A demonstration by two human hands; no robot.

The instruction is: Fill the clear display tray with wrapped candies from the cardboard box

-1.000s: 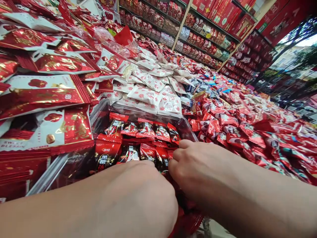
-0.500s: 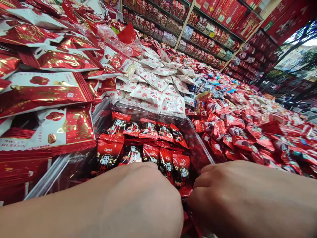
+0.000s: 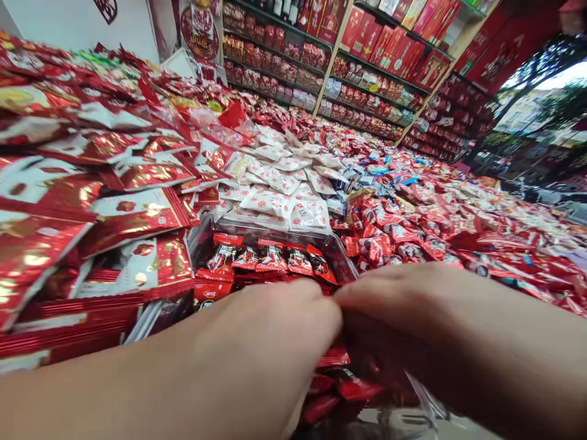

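Both my hands are over a clear plastic box (image 3: 345, 252) holding red-and-black wrapped candies. A row of these candies (image 3: 273, 255) lies neatly at the box's far end. My left hand (image 3: 293, 324) is curled with its knuckles up, covering the middle of the box. Beside it, my right hand (image 3: 389, 299) bends inward from the right, and the two nearly touch. The fingers of both point down and are mostly hidden, so what they hold cannot be seen. Below them, more red wrappers (image 3: 339, 391) show, blurred, near the box's front.
White packets with red print (image 3: 279, 183) are heaped just behind the box. Large red-and-white packets (image 3: 137, 214) pile up on the left, and red wrapped sweets (image 3: 413, 235) spread to the right. Stocked shelves (image 3: 367, 79) stand at the back.
My hands have come closer together, the right one moving left over the box. The view has tilted up, showing more shelving and the wall at the back left.
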